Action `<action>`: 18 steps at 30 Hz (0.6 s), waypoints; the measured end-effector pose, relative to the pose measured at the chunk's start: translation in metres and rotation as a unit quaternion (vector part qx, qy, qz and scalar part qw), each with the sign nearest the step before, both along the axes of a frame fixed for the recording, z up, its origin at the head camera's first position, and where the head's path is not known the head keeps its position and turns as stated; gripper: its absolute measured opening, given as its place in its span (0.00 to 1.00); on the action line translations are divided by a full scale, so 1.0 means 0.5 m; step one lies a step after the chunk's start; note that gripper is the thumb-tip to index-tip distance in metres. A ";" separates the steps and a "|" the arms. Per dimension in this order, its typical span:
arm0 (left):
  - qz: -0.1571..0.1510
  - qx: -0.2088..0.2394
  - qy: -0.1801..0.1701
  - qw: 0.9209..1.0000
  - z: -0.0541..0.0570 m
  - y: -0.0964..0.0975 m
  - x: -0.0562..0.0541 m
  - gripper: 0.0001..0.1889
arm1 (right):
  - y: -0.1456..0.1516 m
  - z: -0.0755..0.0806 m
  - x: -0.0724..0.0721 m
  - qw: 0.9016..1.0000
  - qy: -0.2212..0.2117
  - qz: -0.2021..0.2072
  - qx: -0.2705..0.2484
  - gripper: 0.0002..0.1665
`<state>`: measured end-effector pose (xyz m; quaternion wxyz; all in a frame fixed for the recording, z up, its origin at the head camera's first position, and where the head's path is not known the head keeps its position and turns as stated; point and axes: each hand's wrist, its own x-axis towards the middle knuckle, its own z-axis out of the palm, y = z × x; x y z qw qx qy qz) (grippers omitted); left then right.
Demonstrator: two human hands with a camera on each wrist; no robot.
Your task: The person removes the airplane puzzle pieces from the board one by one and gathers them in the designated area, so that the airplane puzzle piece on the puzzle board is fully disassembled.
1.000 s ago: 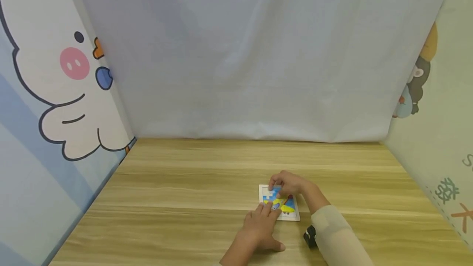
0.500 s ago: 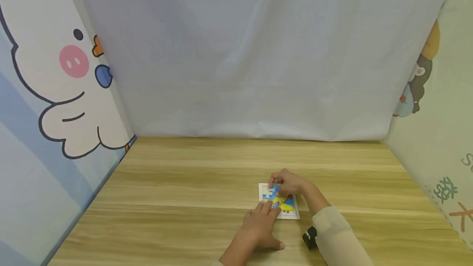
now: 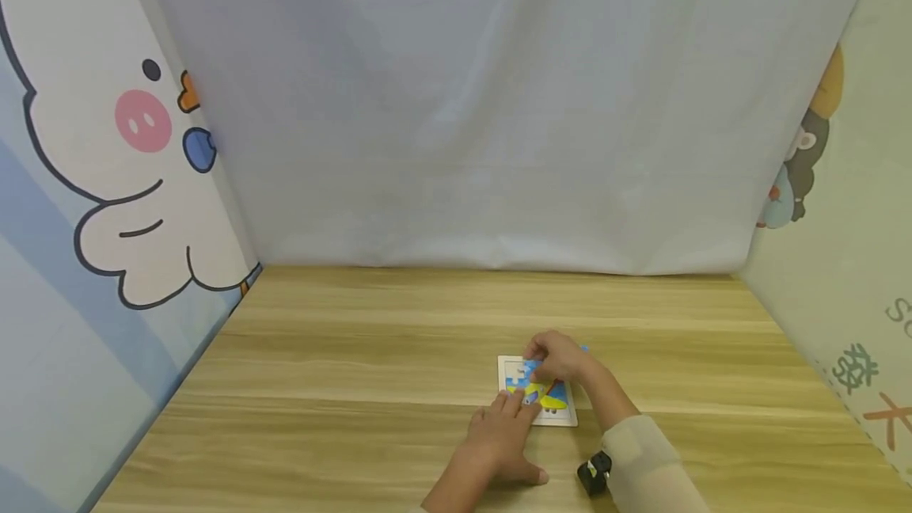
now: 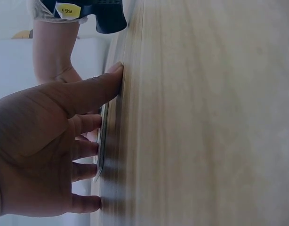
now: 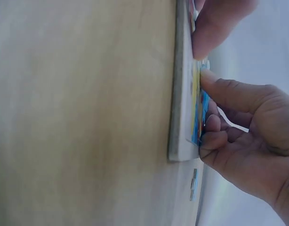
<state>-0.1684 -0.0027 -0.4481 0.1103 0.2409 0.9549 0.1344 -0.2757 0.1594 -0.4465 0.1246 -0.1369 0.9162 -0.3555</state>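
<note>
A small jigsaw puzzle in a white-rimmed tray (image 3: 566, 421) lies on the table, showing a blue and yellow picture with a pale gap at its upper left. My left hand (image 3: 499, 438) rests its extended fingers on the tray's near left edge, thumb down on the tabletop. Over the upper part of the puzzle is my right hand (image 3: 561, 356), fingers bent and thumb opposed. In the right wrist view it pinches a blue puzzle piece (image 5: 205, 104) standing slightly above the picture, partly hidden by the fingers. A left fingertip (image 5: 215, 28) presses the tray there too.
A loose blue piece (image 3: 585, 348) lies on the table just beyond the right wrist. A black wrist-worn device (image 3: 594, 473) hangs by the right sleeve. The wooden table (image 3: 342, 355) meets a grey-white curtain (image 3: 456, 180) at the back and printed panels at both sides.
My right hand has shifted slightly to the right over the puzzle, and the loose blue piece behind the wrist has come into sight. My left hand stays put.
</note>
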 end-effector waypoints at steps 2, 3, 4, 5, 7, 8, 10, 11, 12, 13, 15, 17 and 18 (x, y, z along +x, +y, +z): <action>0.000 0.000 0.001 1.000 0.000 0.000 0.002 0.47 | 0.002 -0.002 0.002 1.000 -0.006 -0.009 -0.010 0.13; 0.000 0.001 0.001 1.000 0.000 0.001 0.003 0.47 | 0.003 -0.002 0.003 1.000 -0.007 -0.011 -0.015 0.13; 0.000 0.001 0.002 1.000 0.001 0.000 0.003 0.47 | 0.004 -0.002 0.003 1.000 -0.009 -0.012 -0.021 0.13; 0.000 0.001 0.002 1.000 0.001 0.000 0.002 0.47 | 0.005 -0.001 0.003 1.000 -0.009 -0.011 -0.026 0.12; 0.001 0.004 0.000 1.000 0.002 0.000 0.002 0.47 | 0.007 0.000 0.004 0.999 -0.011 -0.010 -0.038 0.12; 0.001 0.006 -0.002 1.000 0.002 0.000 0.001 0.47 | 0.007 0.000 0.003 0.999 -0.014 -0.012 -0.043 0.11; 0.001 0.009 -0.005 1.000 0.002 0.000 0.001 0.47 | 0.008 0.001 0.003 0.998 -0.017 -0.015 -0.051 0.11; 0.001 0.010 -0.005 1.000 0.002 -0.001 0.001 0.47 | 0.008 0.002 0.004 0.998 -0.018 -0.015 -0.054 0.11; 0.001 0.011 -0.007 1.000 0.002 0.000 0.000 0.47 | 0.007 0.003 0.004 0.998 -0.021 -0.018 -0.055 0.11; 0.000 0.010 -0.007 1.000 0.002 0.000 0.000 0.46 | 0.007 0.003 0.004 0.998 -0.022 -0.019 -0.055 0.11; -0.001 0.011 -0.008 1.000 0.002 0.000 0.000 0.46 | 0.007 0.004 0.004 0.998 -0.021 -0.016 -0.053 0.11; -0.002 0.009 -0.008 1.000 0.001 -0.001 0.000 0.46 | 0.006 0.004 0.005 0.998 -0.020 -0.015 -0.054 0.11; -0.002 0.009 -0.008 1.000 0.000 -0.001 0.000 0.46 | 0.006 0.003 0.005 0.998 -0.018 -0.014 -0.054 0.11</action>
